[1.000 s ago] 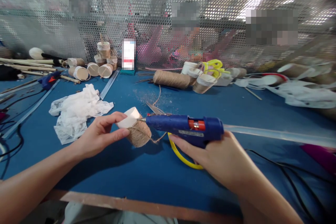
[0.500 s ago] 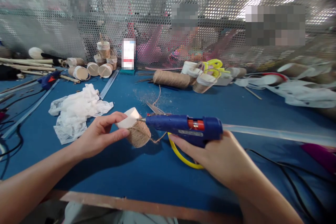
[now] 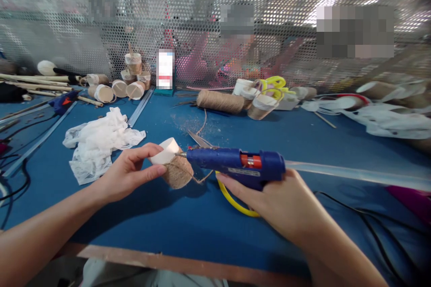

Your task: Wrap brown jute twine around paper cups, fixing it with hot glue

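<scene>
My left hand [image 3: 139, 168] pinches the white rim of a small paper cup [image 3: 164, 154], which lies tilted on its side. Jute twine [image 3: 178, 172] covers the cup's lower part, and a loose strand trails off to the right. My right hand [image 3: 269, 197] is closed around a blue hot glue gun [image 3: 218, 159] with a clear glue stick [image 3: 323, 171] running out of its back. The gun's nozzle [image 3: 181, 154] meets the cup where the white wall and the twine join. Under the gun lie scissors with a yellow handle [image 3: 235, 204], partly hidden; their blades [image 3: 198, 139] stick out behind it.
A twine roll [image 3: 220, 101] lies further back beside several twine-wrapped cups [image 3: 262, 106]. Left are crumpled white lace [image 3: 101, 141], a second glue gun [image 3: 63, 102] and more cups [image 3: 133, 63]. A phone [image 3: 164, 69] stands by the mesh wall. Black cables [image 3: 367, 215] lie at right.
Almost nothing differs. Both hands, the cup and the glue gun keep their places, with the nozzle still at the cup.
</scene>
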Available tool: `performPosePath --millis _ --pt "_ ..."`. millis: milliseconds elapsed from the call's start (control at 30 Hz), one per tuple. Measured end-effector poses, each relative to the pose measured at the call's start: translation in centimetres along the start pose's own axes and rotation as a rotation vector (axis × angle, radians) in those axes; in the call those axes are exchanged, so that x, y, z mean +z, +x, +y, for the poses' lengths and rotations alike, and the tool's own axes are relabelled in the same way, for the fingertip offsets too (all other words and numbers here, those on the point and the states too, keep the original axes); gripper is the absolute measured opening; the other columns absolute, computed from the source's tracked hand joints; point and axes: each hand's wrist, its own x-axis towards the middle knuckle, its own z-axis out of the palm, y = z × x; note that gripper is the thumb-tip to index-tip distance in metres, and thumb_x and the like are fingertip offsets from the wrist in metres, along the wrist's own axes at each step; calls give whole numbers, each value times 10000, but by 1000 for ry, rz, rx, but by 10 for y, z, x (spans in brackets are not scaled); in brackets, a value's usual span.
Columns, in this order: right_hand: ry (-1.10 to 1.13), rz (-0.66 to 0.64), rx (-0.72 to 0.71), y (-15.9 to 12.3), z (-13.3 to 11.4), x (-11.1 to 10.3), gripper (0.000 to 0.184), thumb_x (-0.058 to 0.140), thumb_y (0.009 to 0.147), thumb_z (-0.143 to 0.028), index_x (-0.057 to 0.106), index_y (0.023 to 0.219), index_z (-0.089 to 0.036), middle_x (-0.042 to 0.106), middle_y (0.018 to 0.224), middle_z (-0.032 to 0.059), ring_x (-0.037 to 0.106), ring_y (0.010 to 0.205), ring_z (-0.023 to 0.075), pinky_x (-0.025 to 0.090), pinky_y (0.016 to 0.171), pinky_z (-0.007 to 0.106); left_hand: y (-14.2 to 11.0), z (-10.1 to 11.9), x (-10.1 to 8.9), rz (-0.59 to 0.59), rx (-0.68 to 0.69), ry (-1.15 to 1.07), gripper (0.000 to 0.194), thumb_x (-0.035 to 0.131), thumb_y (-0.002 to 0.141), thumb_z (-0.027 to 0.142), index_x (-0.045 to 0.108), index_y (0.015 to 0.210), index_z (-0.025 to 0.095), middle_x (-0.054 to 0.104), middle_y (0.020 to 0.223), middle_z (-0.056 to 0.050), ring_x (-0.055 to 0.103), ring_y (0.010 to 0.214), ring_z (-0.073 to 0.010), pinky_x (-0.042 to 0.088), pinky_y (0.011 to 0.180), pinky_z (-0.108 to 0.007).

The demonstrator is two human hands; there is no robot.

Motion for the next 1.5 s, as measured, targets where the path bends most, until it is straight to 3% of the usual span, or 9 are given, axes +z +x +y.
performPosePath --millis 533,733,900,1000,1200,1500 --pt "-134 -48 -22 -3 4 2 144 526 733 -343 614 700 -235 671 623 -5 652 599 195 530 508 270 2 1 2 20 -6 100 164 581 775 267 641 830 125 616 907 -80 560 831 -183 431 752 -278" --pt "-117 -11 -42 -5 3 4 106 553 716 -310 585 642 -241 653 604 -4 634 573 197 526 517 294 1 1 3 20 19 137 141 575 783 250 633 819 127 612 897 -78 557 835 -178 426 761 -277" --pt "-32 -41 3 -3 2 2 124 525 727 -318 621 716 -239 686 677 -3 658 641 198 541 562 292 1 3 3 21 17 92 136 576 779 239 639 819 126 608 901 -76 556 850 -185 422 775 -282" --pt "7 -31 6 -1 -1 0 109 523 727 -286 620 694 -247 695 695 -18 663 665 185 544 607 270 1 2 2 17 27 42 110 582 776 222 639 802 132 602 882 -61 551 836 -168 418 762 -262" --pt "-31 67 45 0 1 0 123 537 713 -307 623 659 -236 666 591 -13 643 547 181 526 493 252 0 -3 0 -4 45 -17 57 582 783 183 628 793 151 586 882 -28 539 841 -129 404 775 -220" --pt "-131 114 -4 4 5 2 137 547 709 -305 651 656 -232 631 516 -8 643 537 184 522 491 243 -2 -4 -1 -1 48 -50 32 596 772 166 627 764 162 575 871 -15 523 850 -122 391 778 -208"
